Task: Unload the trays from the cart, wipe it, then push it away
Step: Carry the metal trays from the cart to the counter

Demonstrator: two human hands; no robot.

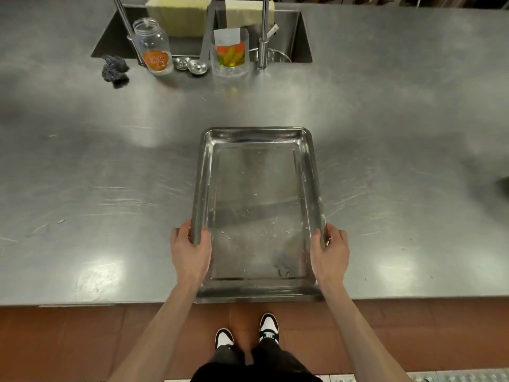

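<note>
The fingers of both hands curl out of sight under the tray [257,216] rims. The 2 cloths [176,16] over the far sink [301,37] are cut off at the top edge.

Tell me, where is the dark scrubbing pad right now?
In the head view the scrubbing pad lies far left on the steel counter, beside the sink's front corner, just left of the glass jar.

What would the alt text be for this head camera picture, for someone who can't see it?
Seen from above, a person's left hand and right hand grip the long sides of an empty metal tray on a steel counter. Beyond it, by a sink, stand a glass jar, a clear container and a scouring pad.
</note>
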